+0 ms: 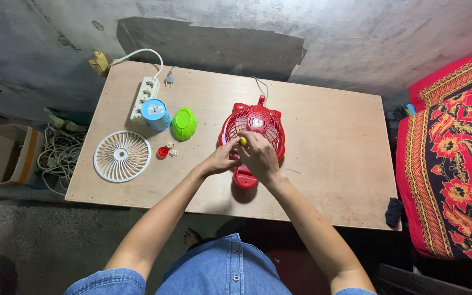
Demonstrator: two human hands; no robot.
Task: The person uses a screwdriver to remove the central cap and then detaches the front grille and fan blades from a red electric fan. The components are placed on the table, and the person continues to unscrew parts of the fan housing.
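Red fan (258, 128), white grille (122, 155), green cover (184, 123), blue can (155, 114), red floral-patterned cloth (454, 158).

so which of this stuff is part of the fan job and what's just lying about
In use:
red fan
yellow-handled tool
left hand
right hand
white fan grille
small red and white parts

Lying about:
power strip
blue cylinder
green cap

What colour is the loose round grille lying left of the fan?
White; the grille shows clearly in the head view.
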